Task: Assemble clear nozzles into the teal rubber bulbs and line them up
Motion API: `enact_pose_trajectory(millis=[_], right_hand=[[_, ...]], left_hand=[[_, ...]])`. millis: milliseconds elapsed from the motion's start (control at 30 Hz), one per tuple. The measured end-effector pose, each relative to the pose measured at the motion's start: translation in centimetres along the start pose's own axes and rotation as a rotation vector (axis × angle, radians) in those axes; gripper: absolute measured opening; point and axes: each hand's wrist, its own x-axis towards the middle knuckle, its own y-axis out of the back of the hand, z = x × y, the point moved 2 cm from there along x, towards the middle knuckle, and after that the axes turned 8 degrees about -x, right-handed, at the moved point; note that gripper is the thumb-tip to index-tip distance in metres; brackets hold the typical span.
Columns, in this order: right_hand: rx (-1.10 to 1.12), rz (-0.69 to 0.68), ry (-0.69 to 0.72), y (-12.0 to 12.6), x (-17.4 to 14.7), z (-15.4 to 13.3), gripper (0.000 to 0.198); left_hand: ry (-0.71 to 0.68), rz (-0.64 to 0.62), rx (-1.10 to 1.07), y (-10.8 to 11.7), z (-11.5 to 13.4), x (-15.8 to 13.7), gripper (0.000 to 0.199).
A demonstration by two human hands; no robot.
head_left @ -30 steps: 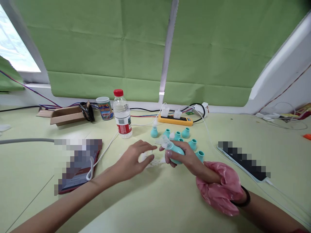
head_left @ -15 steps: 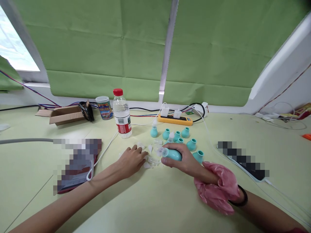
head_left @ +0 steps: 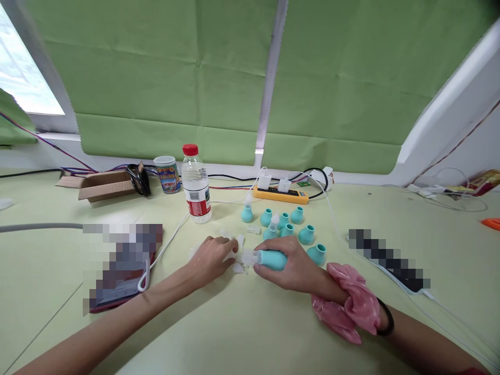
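Note:
A teal squeeze bulb [head_left: 273,260] lies sideways in my right hand [head_left: 292,263], its mouth turned left with a clear plastic connector [head_left: 249,257] fitted in it. Close to the connector's free end is my left hand [head_left: 213,259], thumb and fingers pinched on a small clear plastic piece [head_left: 233,255] that is partly hidden. Whether the two clear parts touch, I cannot tell. Loose clear pieces [head_left: 238,267] lie under and around my left fingers. Behind my right hand stand several open teal bulbs [head_left: 307,234]; one bulb [head_left: 247,213] carries a clear tip.
A red-capped bottle [head_left: 197,187], a can [head_left: 167,174] and an open cardboard box [head_left: 105,186] stand toward the back. A yellow power strip [head_left: 280,195] with chargers lies behind the bulbs. Blurred-out devices lie left [head_left: 125,271] and right [head_left: 386,260], with white cables.
My right hand has swung the bulb level and slightly left, toward my left hand. My left thumb and fingers have closed from among the loose pieces onto a clear piece.

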Motion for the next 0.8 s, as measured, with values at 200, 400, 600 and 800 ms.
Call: enact_pose_trajectory(millis=[200,400,600,800], right_hand=[[-0.198,0.047,0.073,0.1,-0.2,0.5,0.011],[-0.260,0.034,0.113,0.7,-0.5,-0.2,0.015],[-0.260,0.013,0.148,1.1,-0.9,-1.0,0.019],[-0.406,-0.005,0.251,1.1,-1.4,-1.6,0.023]], left_hand=[[-0.063,0.204,-0.487,3.2,1.6,-0.7,0.016],[-0.031,-0.018,-0.983,4.6,3.0,-1.3,0.013],[0.169,-0.044,-1.079,4.4,2.4,-1.2,0.029],[0.101,-0.257,-0.888,5.2,3.0,-1.8,0.019]])
